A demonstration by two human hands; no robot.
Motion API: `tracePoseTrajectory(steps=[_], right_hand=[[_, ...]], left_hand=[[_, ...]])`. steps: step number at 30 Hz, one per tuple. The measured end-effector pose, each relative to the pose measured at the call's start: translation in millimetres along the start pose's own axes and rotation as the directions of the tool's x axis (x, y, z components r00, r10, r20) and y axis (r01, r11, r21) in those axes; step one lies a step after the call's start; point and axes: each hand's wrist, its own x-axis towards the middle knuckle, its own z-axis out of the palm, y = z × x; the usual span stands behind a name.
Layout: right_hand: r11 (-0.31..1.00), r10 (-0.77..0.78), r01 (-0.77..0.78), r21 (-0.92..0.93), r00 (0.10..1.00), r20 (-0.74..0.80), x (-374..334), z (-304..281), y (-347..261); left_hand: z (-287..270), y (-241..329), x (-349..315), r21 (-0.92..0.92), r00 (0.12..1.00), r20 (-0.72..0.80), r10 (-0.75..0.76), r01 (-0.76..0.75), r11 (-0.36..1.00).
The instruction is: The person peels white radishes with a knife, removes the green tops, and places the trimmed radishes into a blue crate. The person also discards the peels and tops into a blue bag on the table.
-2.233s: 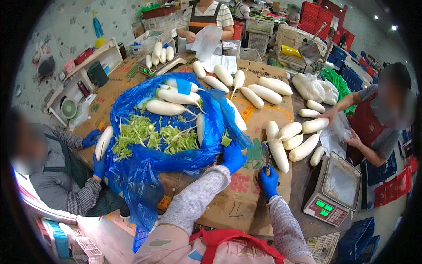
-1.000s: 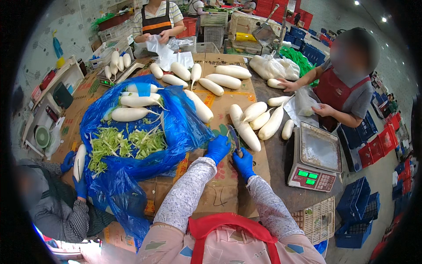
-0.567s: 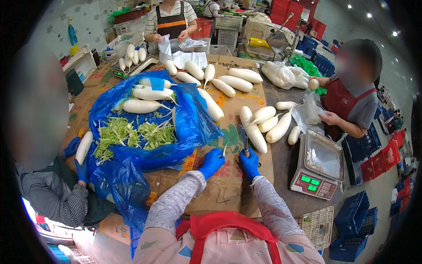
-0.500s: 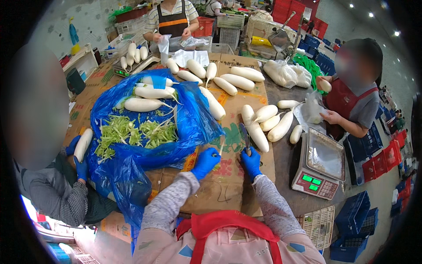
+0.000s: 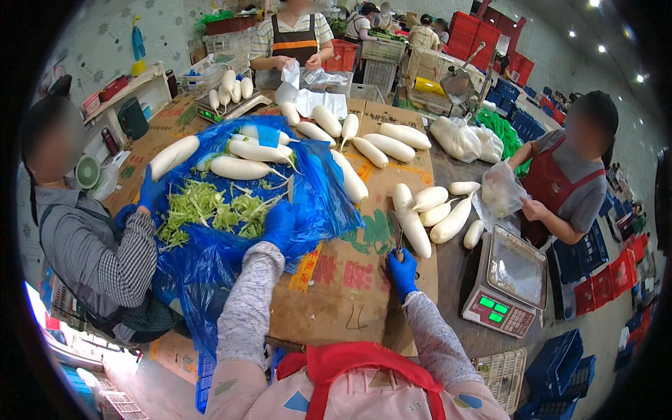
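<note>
My right hand [image 5: 402, 274], in a blue glove, is closed round the handle of a knife [image 5: 397, 236], whose blade points away from me beside several white radishes [image 5: 411, 220]. Over on the left, my left hand [image 5: 279, 222], also blue-gloved, is at the right edge of the leafy green trimmings [image 5: 203, 210]. These lie on a spread blue plastic bag [image 5: 318, 203]. Its fingers blend into the blue plastic, so their grip is hard to make out. Behind the trimmings, white radishes with cut green tops [image 5: 241, 168] rest on the bag.
Cardboard [image 5: 322, 308] covers the table. A digital scale [image 5: 500, 283] stands at right, another scale [image 5: 231, 105] with radishes at far left. A co-worker at left holds a radish [image 5: 173, 157]; co-workers at the back and right handle clear bags [image 5: 502, 185]. Further radishes [image 5: 392, 145] lie beyond.
My left hand has moved left and away from me, from the bare cardboard to the trimmings. My right hand keeps the knife. The left co-worker's radish has been raised toward the far side.
</note>
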Motion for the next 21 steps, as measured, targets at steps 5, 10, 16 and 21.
tracePoseTrajectory(steps=[5, 10, 16, 21], right_hand=[[0.999, -0.029, 0.029, -0.040, 0.999, -0.013, -8, -1, -26], [0.999, -0.022, 0.021, -0.025, 0.999, -0.033, -4, 1, -4], [1.000, -0.003, 0.004, 0.023, 1.000, -0.023, -3, 1, -1], [1.000, 0.000, 0.000, -0.002, 1.000, -0.016, -7, -3, -12]], left_hand=[[63, 67, -25, -0.004, 0.999, 0.047, 0.018, -0.018, 1.000], [77, 60, -19, -0.024, 0.988, 0.080, 0.132, -0.131, 0.991], [32, 68, -4, -0.050, 0.935, -0.349, -0.068, 0.054, 0.997], [31, 67, 14, -0.115, 0.901, -0.219, -0.375, 0.358, 0.927]])
